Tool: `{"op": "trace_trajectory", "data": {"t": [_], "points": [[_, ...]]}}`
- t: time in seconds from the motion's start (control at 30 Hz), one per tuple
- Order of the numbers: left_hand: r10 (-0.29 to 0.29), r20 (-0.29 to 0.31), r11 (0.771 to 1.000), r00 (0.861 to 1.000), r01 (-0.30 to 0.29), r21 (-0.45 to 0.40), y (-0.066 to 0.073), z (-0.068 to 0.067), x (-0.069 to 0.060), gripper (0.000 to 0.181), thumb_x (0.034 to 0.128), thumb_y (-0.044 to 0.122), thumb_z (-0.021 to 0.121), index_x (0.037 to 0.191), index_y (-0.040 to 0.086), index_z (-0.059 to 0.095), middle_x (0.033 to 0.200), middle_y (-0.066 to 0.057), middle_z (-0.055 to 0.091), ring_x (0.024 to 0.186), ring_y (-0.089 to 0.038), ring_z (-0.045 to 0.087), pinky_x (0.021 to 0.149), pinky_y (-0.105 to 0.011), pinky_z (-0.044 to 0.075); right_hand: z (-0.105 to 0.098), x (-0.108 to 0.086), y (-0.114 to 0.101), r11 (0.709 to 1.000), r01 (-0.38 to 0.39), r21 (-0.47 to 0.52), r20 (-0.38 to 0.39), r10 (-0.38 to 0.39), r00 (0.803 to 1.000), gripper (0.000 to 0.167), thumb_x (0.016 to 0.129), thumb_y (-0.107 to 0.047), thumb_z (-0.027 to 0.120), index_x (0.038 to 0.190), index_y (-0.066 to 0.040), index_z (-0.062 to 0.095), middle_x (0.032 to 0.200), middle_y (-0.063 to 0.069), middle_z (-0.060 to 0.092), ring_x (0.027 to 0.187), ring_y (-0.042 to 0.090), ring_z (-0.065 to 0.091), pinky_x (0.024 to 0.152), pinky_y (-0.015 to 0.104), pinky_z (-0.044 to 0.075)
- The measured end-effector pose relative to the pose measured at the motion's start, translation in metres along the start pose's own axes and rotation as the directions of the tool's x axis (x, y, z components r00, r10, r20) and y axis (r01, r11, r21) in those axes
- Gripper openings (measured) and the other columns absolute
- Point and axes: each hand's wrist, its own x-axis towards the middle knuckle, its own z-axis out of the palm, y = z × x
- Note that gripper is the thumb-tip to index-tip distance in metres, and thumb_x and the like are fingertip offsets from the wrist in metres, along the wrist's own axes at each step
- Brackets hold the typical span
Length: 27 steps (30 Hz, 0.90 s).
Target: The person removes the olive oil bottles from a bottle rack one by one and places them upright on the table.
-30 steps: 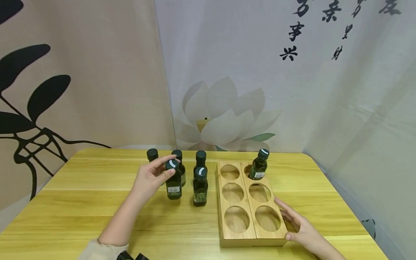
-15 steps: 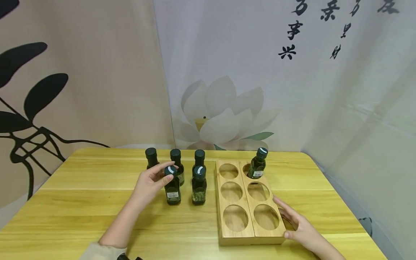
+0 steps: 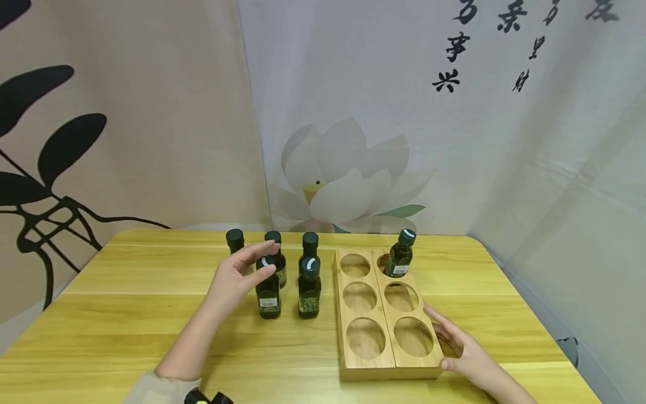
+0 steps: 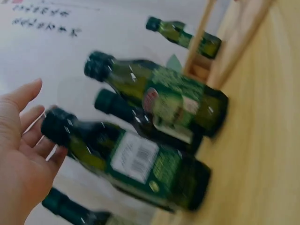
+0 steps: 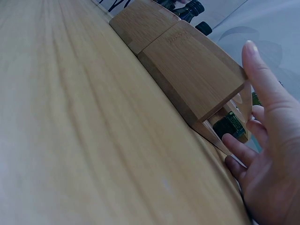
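Observation:
My left hand (image 3: pixel 234 278) is spread around the cap of a dark green glass bottle (image 3: pixel 269 297), thumb and fingers apart. In the left wrist view this bottle (image 4: pixel 154 166) stands on the table with a white barcode label, and the hand (image 4: pixel 21 159) has a gap before its cap. My right hand (image 3: pixel 466 356) rests against the right side of a wooden rack (image 3: pixel 391 375) with round holes, near its front corner. In the right wrist view its fingers lie along the rack's side. One bottle (image 3: pixel 400 261) sits in the rack's far right hole, leaning slightly.
A second bottle (image 3: pixel 309 292) stands just right of the one at my left hand. Behind them are a back bottle (image 3: pixel 310 244), another (image 3: pixel 273 238) and a third (image 3: pixel 234 240), partly hidden. A printed cloth backdrop (image 3: pixel 353 112) hangs beyond the table's far edge.
The bottle in my left hand has come down onto the table, level with its neighbour. The fingers have since spread and lifted off its cap. My right hand keeps its place on the rack.

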Motion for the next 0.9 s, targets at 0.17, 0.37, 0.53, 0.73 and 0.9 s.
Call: {"op": "trace_trajectory", "data": {"t": [0.17,0.37,0.53,0.73,0.9], "points": [[0.092,-0.023,0.994,0.996,-0.093,-0.060,0.022,0.012,0.006,0.044,0.0883,0.003,0.068,0.131,0.004,0.058,0.126,-0.012,0.060,0.117,-0.020,0.051,0.099,-0.030,0.041,0.000,0.000,0.000,1.000,0.006,0.001,0.003,-0.006,1.000,0.080,0.094,-0.035,0.062,0.152,-0.002,0.018,0.155,0.003,0.028,0.128,0.019,0.044,0.102,0.018,0.029],[0.162,-0.001,0.979,0.987,-0.161,-0.125,0.044,0.036,0.011,0.048,0.0859,-0.002,0.069,0.131,0.005,0.057,0.125,-0.012,0.061,0.116,-0.022,0.053,0.100,-0.034,0.040,0.000,0.000,-0.002,1.000,0.005,-0.004,0.001,-0.005,1.000,0.080,0.094,-0.037,0.062,0.152,-0.002,0.018,0.155,0.003,0.028,0.128,0.018,0.044,0.102,0.018,0.029],[0.166,0.035,0.969,0.985,-0.157,-0.192,0.055,0.061,0.015,0.050,0.0852,0.002,0.071,0.132,0.009,0.057,0.125,-0.006,0.061,0.117,-0.022,0.053,0.103,-0.040,0.038,-0.001,0.000,-0.002,1.000,-0.001,-0.019,-0.005,0.001,1.000,0.080,0.094,-0.038,0.061,0.152,-0.003,0.019,0.155,0.004,0.027,0.128,0.017,0.044,0.102,0.018,0.030],[0.138,0.067,0.976,0.988,-0.125,-0.177,0.064,0.095,0.022,0.050,0.0846,0.009,0.074,0.132,0.011,0.058,0.124,0.000,0.062,0.115,-0.016,0.054,0.101,-0.040,0.039,0.000,0.000,-0.001,1.000,0.004,-0.015,-0.003,-0.004,1.000,0.079,0.094,-0.037,0.061,0.152,-0.002,0.019,0.155,0.005,0.027,0.128,0.018,0.044,0.102,0.018,0.030],[0.123,0.089,0.979,0.988,-0.105,-0.176,0.069,0.121,0.030,0.051,0.0830,0.012,0.076,0.131,0.012,0.059,0.123,0.004,0.062,0.113,-0.012,0.055,0.098,-0.032,0.042,0.000,0.000,-0.002,1.000,0.008,-0.010,0.000,-0.008,1.000,0.080,0.094,-0.036,0.061,0.152,-0.002,0.019,0.155,0.006,0.028,0.128,0.018,0.044,0.102,0.018,0.030]]}}
